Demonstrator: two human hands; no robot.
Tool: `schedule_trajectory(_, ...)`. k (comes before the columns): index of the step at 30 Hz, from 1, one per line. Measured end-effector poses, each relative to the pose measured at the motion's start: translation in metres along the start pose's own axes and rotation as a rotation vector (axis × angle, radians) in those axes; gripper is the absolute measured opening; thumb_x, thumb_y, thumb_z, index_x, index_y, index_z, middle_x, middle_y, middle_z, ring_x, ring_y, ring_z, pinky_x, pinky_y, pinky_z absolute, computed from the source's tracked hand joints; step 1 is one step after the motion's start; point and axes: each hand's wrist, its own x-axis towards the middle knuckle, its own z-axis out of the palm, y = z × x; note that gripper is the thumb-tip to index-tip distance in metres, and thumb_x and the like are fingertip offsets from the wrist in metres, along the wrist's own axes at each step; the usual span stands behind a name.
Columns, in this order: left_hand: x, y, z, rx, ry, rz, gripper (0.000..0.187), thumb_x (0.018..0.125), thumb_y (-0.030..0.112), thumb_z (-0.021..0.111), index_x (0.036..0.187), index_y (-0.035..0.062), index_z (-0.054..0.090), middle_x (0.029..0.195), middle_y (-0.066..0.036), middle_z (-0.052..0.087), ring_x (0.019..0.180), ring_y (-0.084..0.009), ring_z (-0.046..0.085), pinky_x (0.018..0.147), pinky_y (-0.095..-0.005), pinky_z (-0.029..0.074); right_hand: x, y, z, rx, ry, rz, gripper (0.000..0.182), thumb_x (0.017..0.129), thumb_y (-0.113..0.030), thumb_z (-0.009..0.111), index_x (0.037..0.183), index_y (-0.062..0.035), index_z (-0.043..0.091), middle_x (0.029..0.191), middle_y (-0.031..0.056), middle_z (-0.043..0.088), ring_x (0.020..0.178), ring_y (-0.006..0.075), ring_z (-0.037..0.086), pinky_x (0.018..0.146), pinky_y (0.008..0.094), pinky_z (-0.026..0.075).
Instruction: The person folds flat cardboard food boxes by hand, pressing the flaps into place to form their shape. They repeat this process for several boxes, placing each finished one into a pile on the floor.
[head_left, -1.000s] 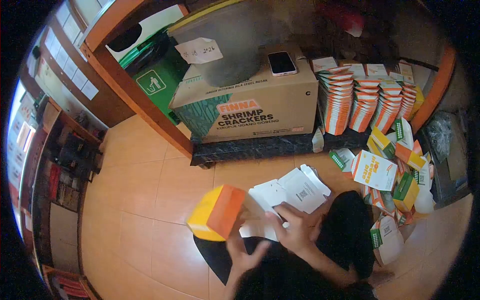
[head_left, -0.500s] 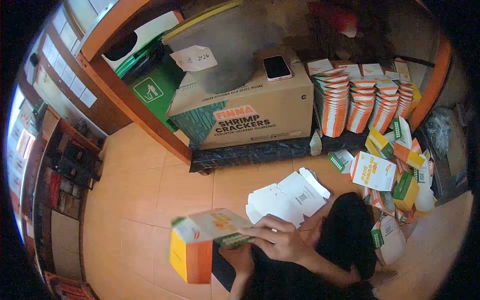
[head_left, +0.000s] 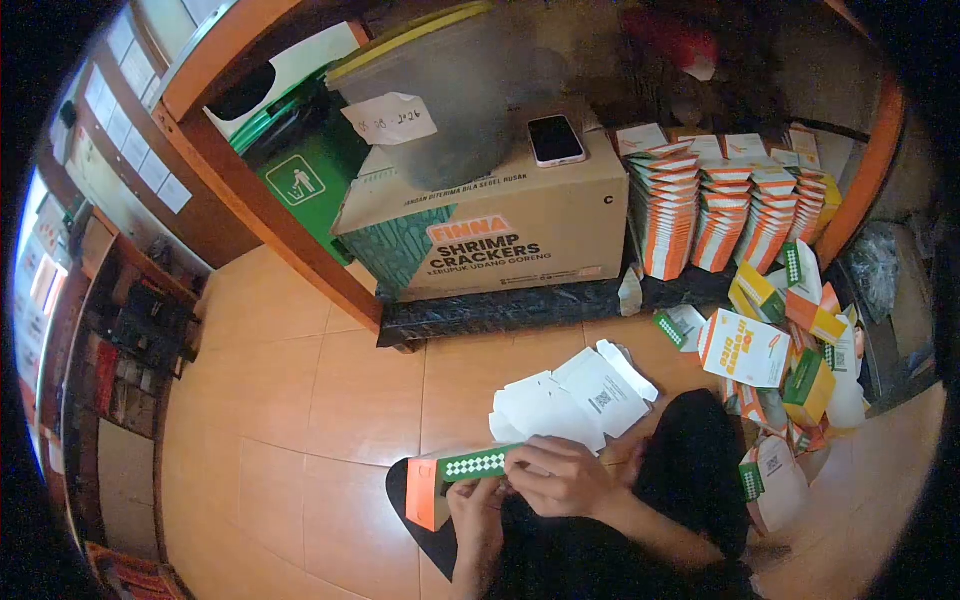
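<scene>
A small food carton (head_left: 427,494) is held above my lap, an orange panel at its left end and a green strip with white diamonds along its edge. My left hand (head_left: 478,512) grips it from below, fingertips pressed to the lower edge of the green strip. At the strip's right end, the fingers of my right hand (head_left: 562,478) are closed on the carton, hiding that end. Just beyond lie white unfolded carton blanks (head_left: 570,392), plain side up with a printed code.
Flat cartons stand in orange-and-white stacks (head_left: 668,220) at the back right. Loose folded cartons (head_left: 748,348) are heaped on the floor to my right. A shrimp crackers box (head_left: 490,240) sits on a low black-wrapped platform, with a phone (head_left: 556,139) on top. Behind is a green bin (head_left: 300,180).
The carton has turned, so its green strip now faces me and the printed white panel is out of sight. It has moved closer to my hands, and my left hand has risen beside my right.
</scene>
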Motion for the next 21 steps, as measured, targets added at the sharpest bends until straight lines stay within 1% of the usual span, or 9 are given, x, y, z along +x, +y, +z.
schedule_trajectory(4, -0.004, 0.005, 0.006, -0.073, -0.032, 0.059, 0.026, 0.086, -0.001, 0.06, 0.112, -0.0034, 0.057, 0.104, -0.013, 0.064, 0.088, -0.0195, 0.064, 0.08, -0.0335, 0.052, 0.003, 0.002, -0.003, 0.029, 0.073, -0.006, 0.03, 0.066, 0.0, 0.071, 0.094, -0.0062, 0.066, 0.1, 0.0088, 0.061, 0.095, 0.0264, 0.061, 0.08, 0.0359, 0.052)
schedule_trajectory(8, -0.003, 0.013, 0.013, -0.083, -0.033, 0.082, 0.036, 0.089, 0.005, 0.059, 0.122, -0.0007, 0.048, 0.114, -0.011, 0.06, 0.104, -0.0193, 0.059, 0.088, -0.0345, 0.049, 0.014, -0.008, -0.011, 0.183, 0.125, 0.141, 0.044, 0.064, 0.004, 0.07, 0.105, -0.0098, 0.063, 0.107, 0.0104, 0.061, 0.103, 0.0296, 0.059, 0.085, 0.0367, 0.051)
schedule_trajectory(10, -0.002, 0.015, 0.003, -0.3, -0.141, 0.006, 0.039, 0.091, 0.01, 0.06, 0.127, 0.0027, 0.047, 0.121, -0.01, 0.058, 0.11, -0.0218, 0.057, 0.093, -0.0379, 0.047, 0.015, 0.007, -0.001, 0.113, 0.17, 0.159, 0.049, 0.064, 0.006, 0.07, 0.109, -0.0112, 0.061, 0.109, 0.0103, 0.061, 0.104, 0.0283, 0.059, 0.087, 0.036, 0.05)
schedule_trajectory(12, -0.002, 0.023, 0.001, -0.511, -0.206, -0.082, 0.041, 0.091, 0.015, 0.061, 0.128, 0.0045, 0.047, 0.124, -0.01, 0.057, 0.112, -0.0234, 0.056, 0.095, -0.0385, 0.046, 0.006, 0.019, -0.002, 0.121, 0.209, 0.252, 0.044, 0.066, 0.006, 0.07, 0.106, -0.0095, 0.062, 0.098, 0.0082, 0.063, 0.091, 0.0262, 0.063, 0.077, 0.0339, 0.052)
schedule_trajectory(14, 0.008, 0.019, -0.005, -0.599, -0.366, -0.01, 0.05, 0.09, 0.029, 0.063, 0.132, 0.0067, 0.046, 0.131, -0.011, 0.053, 0.121, -0.0244, 0.05, 0.1, -0.0389, 0.042, -0.001, 0.022, -0.003, 0.297, 0.307, 0.385, 0.04, 0.066, 0.004, 0.071, 0.103, -0.0084, 0.063, 0.091, 0.0068, 0.064, 0.082, 0.0259, 0.064, 0.071, 0.0336, 0.052)
schedule_trajectory(15, 0.011, 0.015, -0.002, -0.725, -0.462, -0.041, 0.051, 0.091, 0.032, 0.063, 0.132, 0.0069, 0.046, 0.132, -0.01, 0.053, 0.123, -0.0243, 0.049, 0.101, -0.0391, 0.041, 0.001, 0.017, -0.004, 0.132, 0.433, 0.303, 0.035, 0.066, 0.007, 0.07, 0.098, -0.0065, 0.067, 0.081, 0.0059, 0.061, 0.071, 0.0232, 0.063, 0.061, 0.0292, 0.051)
schedule_trajectory(16, 0.014, 0.016, 0.006, -0.853, -0.567, -0.066, 0.052, 0.091, 0.034, 0.062, 0.133, 0.0071, 0.046, 0.132, -0.01, 0.053, 0.124, -0.0242, 0.048, 0.101, -0.0393, 0.041, 0.002, 0.009, -0.006, 0.087, 0.381, 0.272, 0.033, 0.066, 0.007, 0.07, 0.096, -0.0059, 0.068, 0.08, 0.0053, 0.06, 0.07, 0.0223, 0.062, 0.06, 0.0295, 0.05)
schedule_trajectory(20, 0.007, 0.016, 0.024, -0.029, -0.231, 0.111, 0.046, 0.095, 0.029, 0.057, 0.131, 0.0034, 0.045, 0.122, -0.008, 0.057, 0.109, -0.0181, 0.052, 0.094, -0.035, 0.043, 0.001, -0.002, 0.0, 0.007, 0.266, 0.132, 0.031, 0.065, 0.004, 0.071, 0.096, -0.0037, 0.071, 0.079, 0.0041, 0.057, 0.069, 0.0193, 0.06, 0.058, 0.0307, 0.051)
schedule_trajectory(21, 0.007, 0.021, 0.028, 0.049, -0.144, 0.114, 0.038, 0.095, 0.023, 0.057, 0.123, -0.0012, 0.051, 0.114, -0.011, 0.059, 0.097, -0.0151, 0.056, 0.084, -0.0281, 0.045, 0.002, -0.005, -0.001, 0.016, 0.251, 0.137, 0.029, 0.068, 0.003, 0.071, 0.096, -0.003, 0.07, 0.081, 0.005, 0.058, 0.071, 0.0199, 0.061, 0.06, 0.0316, 0.052)
